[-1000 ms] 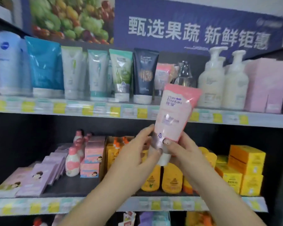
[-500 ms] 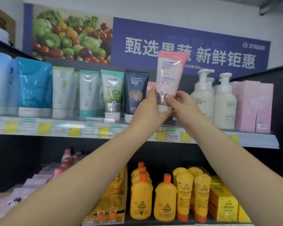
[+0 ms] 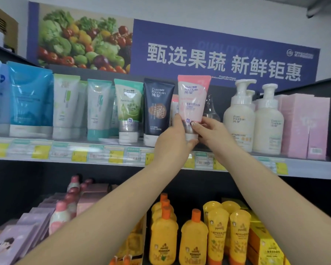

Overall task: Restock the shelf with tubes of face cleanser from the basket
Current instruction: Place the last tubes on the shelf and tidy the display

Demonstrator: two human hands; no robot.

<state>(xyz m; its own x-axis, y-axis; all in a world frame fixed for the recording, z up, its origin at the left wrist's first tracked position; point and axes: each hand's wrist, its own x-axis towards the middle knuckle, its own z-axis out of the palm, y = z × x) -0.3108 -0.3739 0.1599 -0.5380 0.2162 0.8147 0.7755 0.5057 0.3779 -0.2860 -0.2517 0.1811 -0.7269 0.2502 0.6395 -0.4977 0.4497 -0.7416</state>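
A pink tube of face cleanser (image 3: pixel 193 98) stands upright, cap down, over the upper shelf (image 3: pixel 65 153), just right of a dark navy tube (image 3: pixel 158 109). My left hand (image 3: pixel 173 142) grips its lower end and cap from the left and below. My right hand (image 3: pixel 210 129) pinches the same lower end from the right, thumb on the front. Another pink tube (image 3: pixel 174 108) peeks out behind it. Whether the cap touches the shelf is hidden by my fingers. The basket is out of view.
Green, white and blue tubes (image 3: pixel 128 109) line the shelf to the left. White pump bottles (image 3: pixel 239 115) and pink boxes (image 3: pixel 304 127) stand to the right, with a clear glass bottle (image 3: pixel 210 109) behind. Yellow bottles (image 3: pixel 194 240) fill the lower shelf.
Both hands have lifted the pink tube from in front of the lower shelf up to the upper shelf, then lowered it slightly into the gap beside the navy tube.
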